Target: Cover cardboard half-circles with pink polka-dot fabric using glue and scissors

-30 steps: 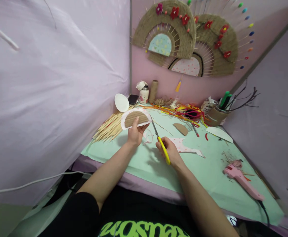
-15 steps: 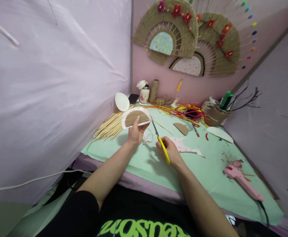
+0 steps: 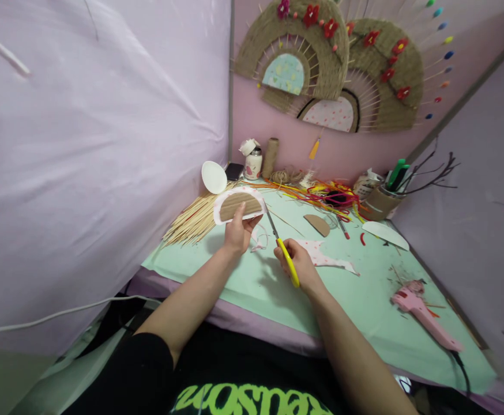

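Observation:
My left hand (image 3: 238,231) grips a half-round cardboard piece (image 3: 230,206), thumb on its brown face and fingers beneath. White fabric with pink spots borders the cardboard all round. In my right hand (image 3: 298,262) are yellow-handled scissors (image 3: 288,260), fingers wrapped about the handles. Their blades point up and away, with the tips at the right end of the fabric border. Under my hands, a thin curled fabric offcut (image 3: 259,238) lies on the table. A larger spotted fabric scrap (image 3: 325,257) rests just beyond my right hand.
Bamboo sticks (image 3: 195,216) are heaped at the left. Coloured pipe cleaners (image 3: 334,196) and a twine roll (image 3: 270,158) lie along the back. A pink glue gun (image 3: 427,320) with its cord is at the right. A brown pot (image 3: 379,204) holds markers and twigs. A loose cardboard half-round (image 3: 316,225) lies mid-table.
Almost nothing differs. The view has shifted very slightly; both hands, the cardboard piece and the scissors keep nearly the same places.

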Motion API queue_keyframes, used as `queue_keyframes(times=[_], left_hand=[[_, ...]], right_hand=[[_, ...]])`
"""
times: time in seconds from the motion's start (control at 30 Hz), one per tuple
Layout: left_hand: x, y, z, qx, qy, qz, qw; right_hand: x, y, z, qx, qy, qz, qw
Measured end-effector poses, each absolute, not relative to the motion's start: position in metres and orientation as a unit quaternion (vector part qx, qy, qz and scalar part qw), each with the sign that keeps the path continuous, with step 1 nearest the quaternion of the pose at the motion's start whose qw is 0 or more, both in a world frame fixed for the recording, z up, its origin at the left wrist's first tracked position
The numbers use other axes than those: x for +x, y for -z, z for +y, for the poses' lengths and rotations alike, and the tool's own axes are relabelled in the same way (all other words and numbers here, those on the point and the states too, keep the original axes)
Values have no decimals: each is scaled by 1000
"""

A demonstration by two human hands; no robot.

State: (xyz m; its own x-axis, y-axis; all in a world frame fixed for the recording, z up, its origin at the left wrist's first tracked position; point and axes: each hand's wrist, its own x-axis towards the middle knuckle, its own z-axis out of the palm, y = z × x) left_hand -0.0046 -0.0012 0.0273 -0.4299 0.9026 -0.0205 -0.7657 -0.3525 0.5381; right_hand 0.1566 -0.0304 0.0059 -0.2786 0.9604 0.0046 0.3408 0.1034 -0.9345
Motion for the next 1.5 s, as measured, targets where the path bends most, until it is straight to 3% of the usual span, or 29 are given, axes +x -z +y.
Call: queue_keyframes(times=[1.5], left_hand=[[-6,-31,-3,145,-788,252,542]], right_hand=[[159,-7,-30,-478,-439,-683,334]])
